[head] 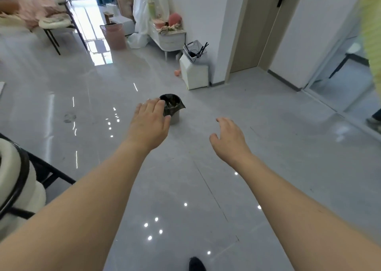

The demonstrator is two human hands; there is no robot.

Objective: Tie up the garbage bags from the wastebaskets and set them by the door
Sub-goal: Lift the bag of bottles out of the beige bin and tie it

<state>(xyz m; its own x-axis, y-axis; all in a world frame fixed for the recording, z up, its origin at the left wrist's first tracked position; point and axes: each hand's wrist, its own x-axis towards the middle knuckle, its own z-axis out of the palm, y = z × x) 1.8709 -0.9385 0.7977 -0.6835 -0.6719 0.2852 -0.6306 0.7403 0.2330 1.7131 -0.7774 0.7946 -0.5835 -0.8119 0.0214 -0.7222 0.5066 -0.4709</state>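
A small grey wastebasket point(174, 117) lined with a black garbage bag point(172, 104) stands on the glossy grey floor in the middle of the room. My left hand point(149, 122) is stretched out in front of it with straight fingers, covering its left side in view and holding nothing. My right hand point(228, 138) hovers to the right of the basket, fingers relaxed and slightly bent, empty. A second wastebasket point(115, 36), pink with a dark liner, stands farther back by the window. A brown door point(261, 23) is at the upper right.
A white cabinet point(171, 41) and a white box point(194, 73) with a tilted basket on top stand along the wall behind. Black-legged chairs with white cushions are at the far left point(55, 23) and near left point(16, 180). A person in yellow point(373, 33) stands at the right edge.
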